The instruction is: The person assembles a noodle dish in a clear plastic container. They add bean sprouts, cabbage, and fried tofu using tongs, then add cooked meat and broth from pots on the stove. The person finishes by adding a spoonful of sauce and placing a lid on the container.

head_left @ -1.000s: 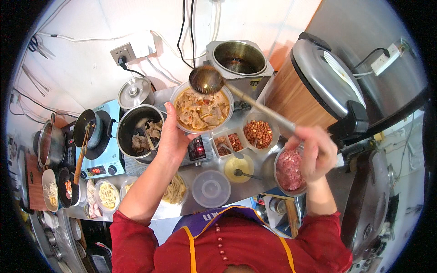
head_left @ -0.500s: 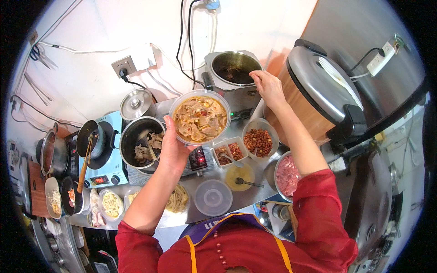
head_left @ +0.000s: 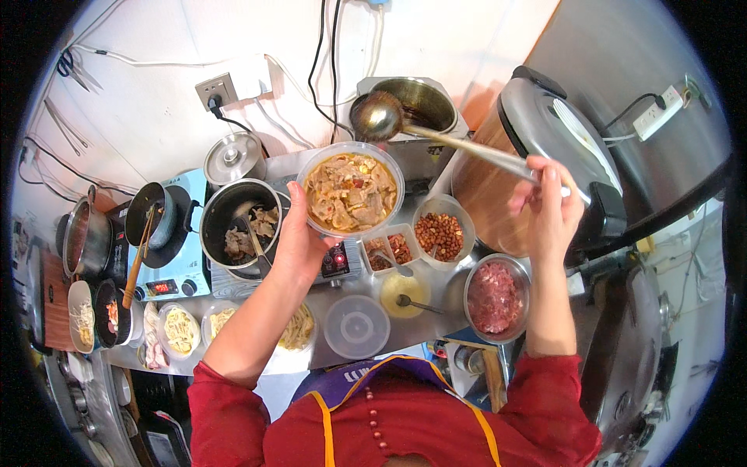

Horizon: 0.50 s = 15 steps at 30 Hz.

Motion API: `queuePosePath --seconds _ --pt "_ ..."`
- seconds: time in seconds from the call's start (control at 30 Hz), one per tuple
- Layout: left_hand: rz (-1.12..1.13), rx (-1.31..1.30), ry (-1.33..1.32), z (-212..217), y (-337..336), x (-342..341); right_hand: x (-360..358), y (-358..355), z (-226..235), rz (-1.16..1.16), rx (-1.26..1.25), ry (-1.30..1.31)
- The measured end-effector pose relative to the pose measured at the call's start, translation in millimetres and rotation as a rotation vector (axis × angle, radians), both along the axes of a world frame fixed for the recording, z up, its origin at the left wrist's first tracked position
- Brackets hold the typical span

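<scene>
Now, left hand: my left hand (head_left: 299, 245) is clamped on the near side of the clear bowl (head_left: 352, 191), fingers curled up its wall, holding it raised above the counter.
Bowl contents: I see flat noodles and pale slices in an orange broth, filled nearly to the rim.
Right hand: my right hand (head_left: 548, 206) is closed around the far end of the ladle handle, held up beside the big rice cooker (head_left: 556, 148).
Ladle: the ladle (head_left: 377, 117) has its cup just above the bowl's far rim, in front of the steel pot (head_left: 424, 101) at the back; whether the cup holds liquid I cannot quite tell, the glare hides it.
Under the bowl: the dark pot with meat (head_left: 241, 226) sits just left of my wrist, with a small steel lid (head_left: 233, 156) behind it.
Counter, right side: a tub of peanuts (head_left: 440, 233), a split tray of chilli (head_left: 389, 251), a yellow sauce cup with a spoon (head_left: 405, 294) and a steel bowl of minced meat (head_left: 494, 297).
Counter, near edge: an empty clear lid (head_left: 356, 327) and tubs of noodles (head_left: 183, 331).
</scene>
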<state>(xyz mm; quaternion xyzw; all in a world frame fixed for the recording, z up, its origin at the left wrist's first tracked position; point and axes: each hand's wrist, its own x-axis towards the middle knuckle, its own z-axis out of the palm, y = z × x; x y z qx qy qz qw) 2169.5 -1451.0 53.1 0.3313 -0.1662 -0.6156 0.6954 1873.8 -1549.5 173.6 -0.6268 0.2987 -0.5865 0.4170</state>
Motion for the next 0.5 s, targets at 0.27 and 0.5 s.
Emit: queuePosePath --seconds 0.27,0.5 --pt "-0.050 -0.009 -0.074 4 5 -5 -13 52 -7 0.067 -0.478 0.301" --pt "-0.018 0.017 -0.095 8 8 -9 -20 68 2 0.066 -0.822 0.491"
